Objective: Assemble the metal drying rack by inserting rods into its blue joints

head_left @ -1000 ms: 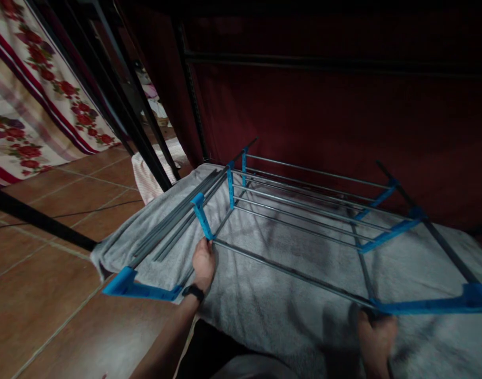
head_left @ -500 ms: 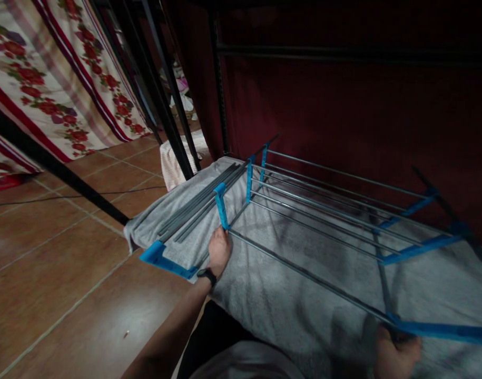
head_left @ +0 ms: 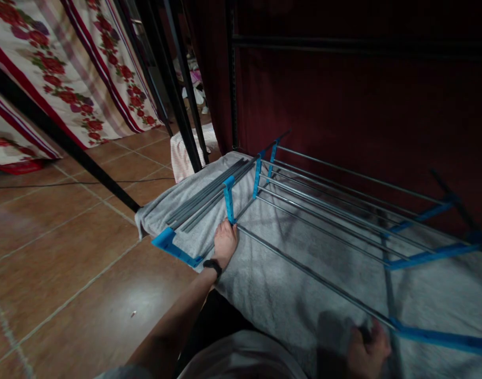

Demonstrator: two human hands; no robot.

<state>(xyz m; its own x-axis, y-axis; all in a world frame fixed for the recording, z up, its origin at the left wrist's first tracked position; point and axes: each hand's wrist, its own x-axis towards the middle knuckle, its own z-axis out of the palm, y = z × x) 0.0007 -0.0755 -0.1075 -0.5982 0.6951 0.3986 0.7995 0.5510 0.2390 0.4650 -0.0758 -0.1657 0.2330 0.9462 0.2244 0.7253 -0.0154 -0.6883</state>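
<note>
We are gripping a metal rack frame [head_left: 327,210] with both hands as it lies on a grey towel [head_left: 272,295] spread over the tiled floor [head_left: 67,252]. Our left hand [head_left: 225,243] is closing around the near grey rod [head_left: 304,273] right where it meets an upright blue plastic connector [head_left: 228,200], the fingers wrapped at the joint; a dark band [head_left: 212,266] is sitting on that wrist. Our right hand [head_left: 367,350] is clenching the far end of the same rod, just short of a long blue side bar [head_left: 442,337] running off to the right of the grip. The view there is dim and blurred, so we cannot tell exactly how the fingers are lying.

Beyond our left grip, a bundle of loose grey rods [head_left: 209,195] is resting on the towel, just beside the blue connector. To the left of that grip, a blue corner piece [head_left: 169,245] is overhanging the towel's edge. Past both grips, more parallel rods are spanning between blue brackets [head_left: 426,255].

Farther off, black poles [head_left: 173,95] are leaning near a flowered cloth [head_left: 67,79], and a dark red curtain [head_left: 343,105] is hanging behind the frame.
</note>
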